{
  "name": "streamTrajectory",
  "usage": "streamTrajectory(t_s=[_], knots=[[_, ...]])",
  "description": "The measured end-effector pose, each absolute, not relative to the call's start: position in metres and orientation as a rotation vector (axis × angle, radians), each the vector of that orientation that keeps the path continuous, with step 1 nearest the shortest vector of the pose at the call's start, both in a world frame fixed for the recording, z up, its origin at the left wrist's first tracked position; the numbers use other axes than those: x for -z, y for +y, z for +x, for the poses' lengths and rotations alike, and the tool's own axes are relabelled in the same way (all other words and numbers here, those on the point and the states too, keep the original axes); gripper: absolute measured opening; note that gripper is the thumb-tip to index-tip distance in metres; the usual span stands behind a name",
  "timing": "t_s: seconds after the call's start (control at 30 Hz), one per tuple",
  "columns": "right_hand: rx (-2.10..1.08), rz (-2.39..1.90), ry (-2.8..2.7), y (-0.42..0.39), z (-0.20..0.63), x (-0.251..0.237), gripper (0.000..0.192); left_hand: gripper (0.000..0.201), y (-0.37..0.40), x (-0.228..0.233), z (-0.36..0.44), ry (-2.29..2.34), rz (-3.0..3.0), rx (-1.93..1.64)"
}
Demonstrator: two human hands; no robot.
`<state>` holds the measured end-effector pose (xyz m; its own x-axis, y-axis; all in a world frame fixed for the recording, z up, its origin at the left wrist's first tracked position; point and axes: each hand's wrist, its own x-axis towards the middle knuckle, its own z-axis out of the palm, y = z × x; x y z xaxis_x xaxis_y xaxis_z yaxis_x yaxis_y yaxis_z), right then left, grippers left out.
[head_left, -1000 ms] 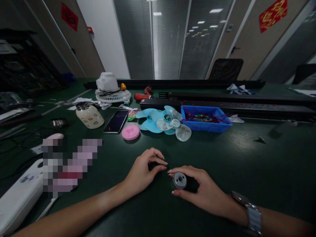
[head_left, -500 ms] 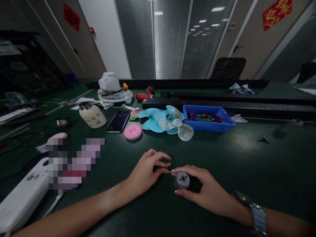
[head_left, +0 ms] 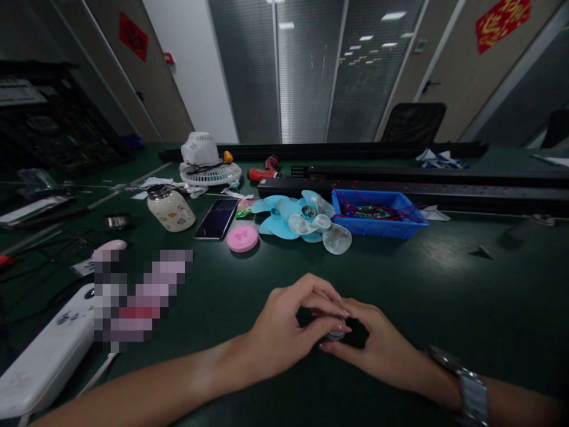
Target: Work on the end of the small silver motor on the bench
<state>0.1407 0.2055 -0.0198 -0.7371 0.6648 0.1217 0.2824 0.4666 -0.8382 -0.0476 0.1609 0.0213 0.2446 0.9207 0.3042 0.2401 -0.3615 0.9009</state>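
A small round metal part [head_left: 335, 336] stands on the dark green table in front of me. Thumb and fingers of my right hand [head_left: 384, 338] are closed around its sides. My left hand [head_left: 284, 320] reaches over from the left, its thumb and fingertips drawn together at the top of the part. Whether those fingertips pinch something small is hidden. Most of the part's upper face is covered by my left fingers.
Beyond my hands lie a pink round case [head_left: 242, 238], a phone [head_left: 216, 219], blue fan blades [head_left: 284, 216] and a blue bin [head_left: 382, 224] with wires. Farther back are a white fan [head_left: 208, 169] and a red power drill [head_left: 263, 173]. A white power strip [head_left: 51, 350] lies left.
My left hand has moved right, and its fingers now cover the top of the metal part. My right hand keeps its hold on the part.
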Motion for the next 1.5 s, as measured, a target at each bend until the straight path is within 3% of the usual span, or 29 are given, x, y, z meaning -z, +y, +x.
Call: streamTrajectory(t_s=[0.27, 1.13, 1.5], knots=[[-1.202, -0.814, -2.282, 0.205, 0.139, 0.017, 0.020, 0.019, 0.162, -0.020, -0.047, 1.047, 1.780, -1.078], [-1.185, -0.773, -2.284, 0.205, 0.140, 0.017, 0.031, 0.031, 0.168, -0.038, -0.059, 1.025, 1.938, -0.860], [-1.161, -0.781, -2.305, 0.206, 0.141, 0.017, 0.034, 0.017, 0.167, -0.022, -0.056, 1.242, 1.819, -1.200]])
